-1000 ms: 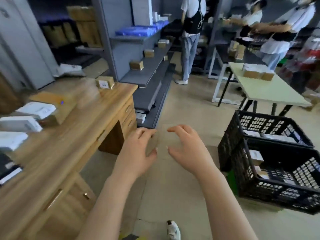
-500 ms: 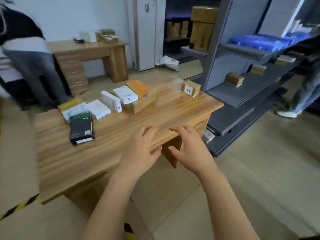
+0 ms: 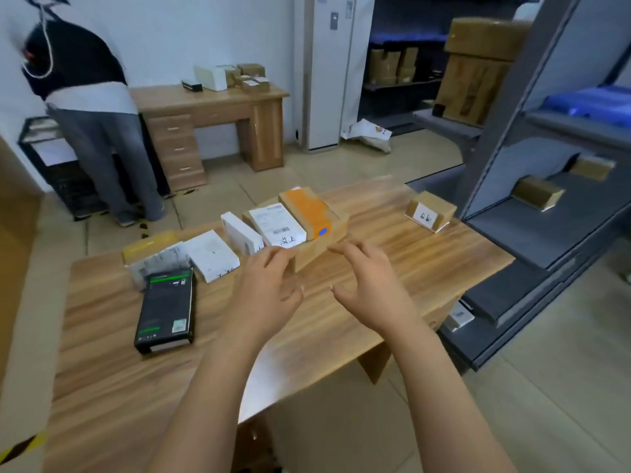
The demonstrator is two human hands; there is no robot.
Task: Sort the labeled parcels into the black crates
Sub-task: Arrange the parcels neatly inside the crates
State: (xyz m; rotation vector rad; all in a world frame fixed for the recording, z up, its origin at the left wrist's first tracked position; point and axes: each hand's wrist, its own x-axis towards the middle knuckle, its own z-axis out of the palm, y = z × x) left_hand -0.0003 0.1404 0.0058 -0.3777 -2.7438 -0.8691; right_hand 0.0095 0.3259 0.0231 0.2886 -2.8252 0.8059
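Both hands [image 3: 264, 295] [image 3: 370, 288] hover empty above parcel-strewn desk [image 3: 392, 268].

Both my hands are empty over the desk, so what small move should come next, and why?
Probably ease both hands forward and grip the brown box by its sides. The left hand and right hand hover open at its near edge, one toward each side, and it lies straight ahead between them.
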